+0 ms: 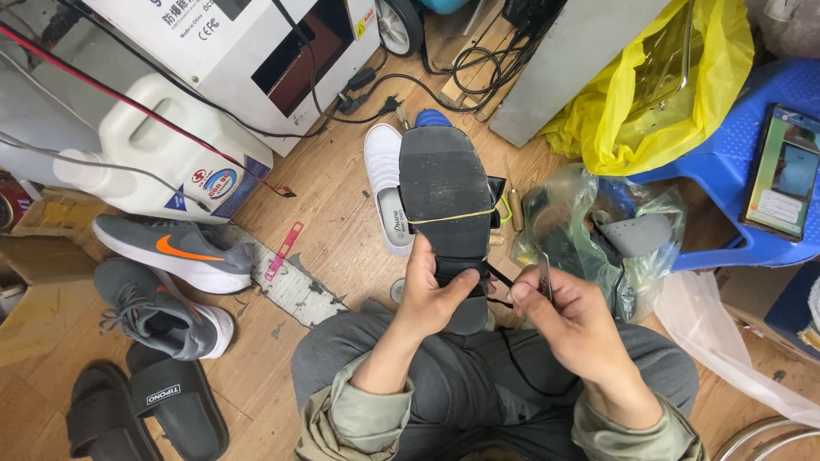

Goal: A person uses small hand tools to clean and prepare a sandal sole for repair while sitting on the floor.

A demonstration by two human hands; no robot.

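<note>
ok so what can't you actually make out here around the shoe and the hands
All from the head view:
- Upper of the black-soled shoe: it faces away, only the sole shows.
- Thin metal tool in the right hand: its lower end is hidden by the fingers.
- Heel of the sole: covered by the left hand.
- White shoe: partly behind the sole.
- Contents of the clear bag: blurred by crumpled plastic.

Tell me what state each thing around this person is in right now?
Left hand: gripping the black sole.
Black sole: held bottom up, a yellow band around it.
Right hand: pinching a thin metal tool.
White shoe: lying on the floor, insole showing.
Grey sneakers: one on its side, one upright.
Black slides: flat, side by side.
Phone: screen lit, on the blue stool.
White jug: lying on its side.
</note>
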